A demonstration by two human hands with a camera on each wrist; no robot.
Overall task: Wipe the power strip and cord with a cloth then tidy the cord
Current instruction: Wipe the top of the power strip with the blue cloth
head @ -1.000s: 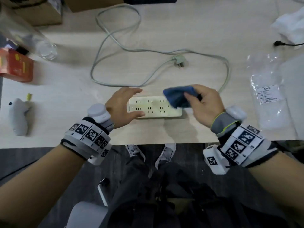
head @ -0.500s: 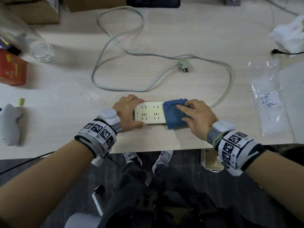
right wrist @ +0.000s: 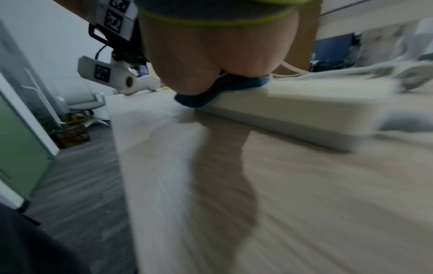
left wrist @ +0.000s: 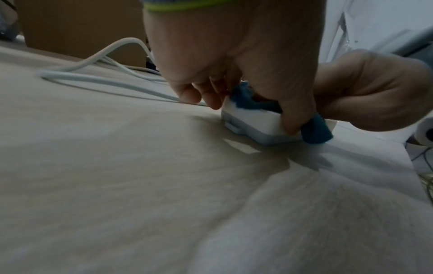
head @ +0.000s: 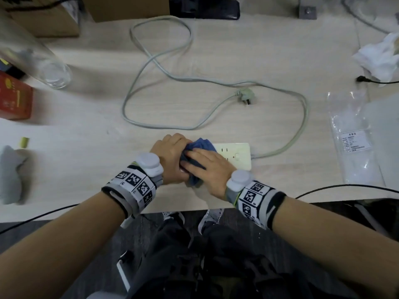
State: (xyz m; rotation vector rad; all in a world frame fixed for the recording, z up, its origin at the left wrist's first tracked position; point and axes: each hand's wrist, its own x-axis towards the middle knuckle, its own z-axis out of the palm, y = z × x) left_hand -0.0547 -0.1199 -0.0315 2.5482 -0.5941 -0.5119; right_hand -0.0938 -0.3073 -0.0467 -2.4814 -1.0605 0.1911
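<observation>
A cream power strip lies near the table's front edge. My left hand grips its left end, fingers on the far side and thumb on the near side, as the left wrist view shows on the power strip. My right hand lies flat on a blue cloth, pressing it onto the strip's left part, right against the left hand. The grey cord leaves the strip's right end, loops far across the table and ends in a plug. The right wrist view shows the cloth under my palm.
On the left stand a clear glass cylinder, a red box, a grey object and a small yellow piece. A plastic bag and crumpled white paper lie at right. Cardboard boxes line the back.
My right hand brought the cloth down onto the strip's right half, then slid it left along the top until it met my left hand. The left hand kept its hold.
</observation>
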